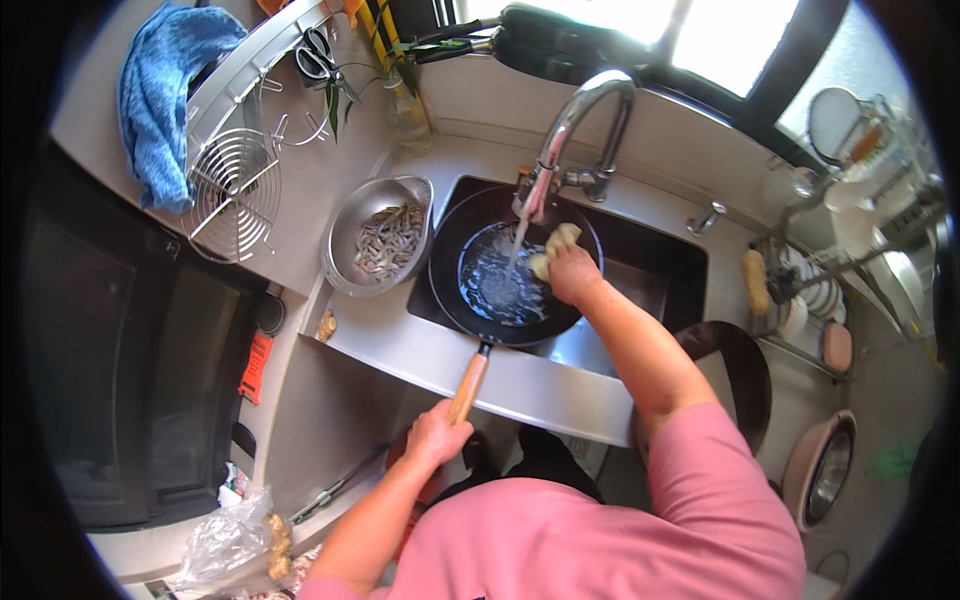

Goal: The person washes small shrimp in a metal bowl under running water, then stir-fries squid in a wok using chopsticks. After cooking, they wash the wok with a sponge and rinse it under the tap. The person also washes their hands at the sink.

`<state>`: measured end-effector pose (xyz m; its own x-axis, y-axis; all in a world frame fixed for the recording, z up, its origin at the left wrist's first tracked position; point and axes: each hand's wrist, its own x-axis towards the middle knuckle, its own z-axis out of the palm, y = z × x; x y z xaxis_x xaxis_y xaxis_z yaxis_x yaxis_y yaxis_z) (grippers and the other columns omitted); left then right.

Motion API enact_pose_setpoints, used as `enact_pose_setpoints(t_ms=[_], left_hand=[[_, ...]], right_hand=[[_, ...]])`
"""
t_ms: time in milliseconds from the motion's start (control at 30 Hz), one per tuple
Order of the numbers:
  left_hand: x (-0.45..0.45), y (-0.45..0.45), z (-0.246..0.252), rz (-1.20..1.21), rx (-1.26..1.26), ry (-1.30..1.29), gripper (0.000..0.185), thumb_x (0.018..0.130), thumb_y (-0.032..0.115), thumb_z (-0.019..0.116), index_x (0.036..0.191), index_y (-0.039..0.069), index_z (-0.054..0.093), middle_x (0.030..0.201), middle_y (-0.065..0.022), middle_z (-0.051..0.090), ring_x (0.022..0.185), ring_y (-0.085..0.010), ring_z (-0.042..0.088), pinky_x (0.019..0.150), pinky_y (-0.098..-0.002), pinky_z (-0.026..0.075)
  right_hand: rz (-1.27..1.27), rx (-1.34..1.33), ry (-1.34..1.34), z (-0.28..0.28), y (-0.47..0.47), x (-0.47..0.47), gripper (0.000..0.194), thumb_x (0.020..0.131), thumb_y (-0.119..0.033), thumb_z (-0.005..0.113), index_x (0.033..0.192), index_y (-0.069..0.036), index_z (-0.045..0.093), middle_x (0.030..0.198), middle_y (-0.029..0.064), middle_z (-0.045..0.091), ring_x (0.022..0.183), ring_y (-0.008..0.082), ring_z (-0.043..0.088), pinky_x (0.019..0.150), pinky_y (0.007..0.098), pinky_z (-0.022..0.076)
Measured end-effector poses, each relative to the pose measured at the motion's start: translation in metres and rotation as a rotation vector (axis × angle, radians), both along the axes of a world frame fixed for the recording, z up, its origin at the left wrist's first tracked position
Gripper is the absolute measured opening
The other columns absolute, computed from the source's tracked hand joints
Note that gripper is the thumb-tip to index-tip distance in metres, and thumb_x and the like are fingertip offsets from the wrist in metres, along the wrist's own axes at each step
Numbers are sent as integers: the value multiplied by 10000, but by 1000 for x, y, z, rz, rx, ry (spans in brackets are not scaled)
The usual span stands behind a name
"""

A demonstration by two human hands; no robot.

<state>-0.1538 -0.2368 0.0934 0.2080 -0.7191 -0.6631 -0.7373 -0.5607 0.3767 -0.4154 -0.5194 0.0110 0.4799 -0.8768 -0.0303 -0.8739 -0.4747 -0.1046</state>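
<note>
A black frying pan (480,331) rests over the sink (686,281), with its wooden handle pointing towards me. My left hand (439,435) is closed around that handle. Water runs from the chrome faucet (556,124) into the pan, where shallow water ripples. In my right hand (576,274) is a pale cloth (562,238), held at the pan's right inner side. Left of the pan, a metal colander (335,259) holds a heap of raw shrimp (390,241).
A piece of ginger (327,325) lies by the counter's front edge. Scissors (319,60), a round wire rack (236,196) and a blue towel (154,112) are at the left. A dish rack with plates (814,285) stands at the right.
</note>
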Motion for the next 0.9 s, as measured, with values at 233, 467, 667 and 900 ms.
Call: enact_pose_setpoints(t_ms=[233,467,667,900], left_hand=[[-9,11,-8,226,-151,75,559,925,613,737,1259,165,734,1039,-208,782,1047,-426,735,897,-519,572],[-8,-12,3,422,153,308,495,946,531,759,1221,119,758,841,-92,755,720,-170,727,659,-379,594],[-6,-6,-9,360,106,173,475,950,542,737,1212,146,758,856,-115,767,781,-291,757,764,-451,596],[-9,0,-13,190,-57,17,476,975,599,671,1071,137,733,894,-199,767,907,-480,720,809,-589,548]], right_hand=[[315,453,85,-5,39,79,328,870,-49,677,1174,71,709,1351,311,587,1231,446,636,1055,498,540],[464,195,-441,-64,-1,137,351,911,-51,595,1262,-66,612,1397,214,539,1337,423,522,1110,472,492],[526,-453,-179,-71,-115,115,352,881,-205,632,1230,-167,657,1355,100,601,1321,317,544,1080,514,429],[523,-375,456,-52,-142,10,381,949,-303,572,1263,-120,685,1292,76,672,1345,272,554,1180,473,394]])
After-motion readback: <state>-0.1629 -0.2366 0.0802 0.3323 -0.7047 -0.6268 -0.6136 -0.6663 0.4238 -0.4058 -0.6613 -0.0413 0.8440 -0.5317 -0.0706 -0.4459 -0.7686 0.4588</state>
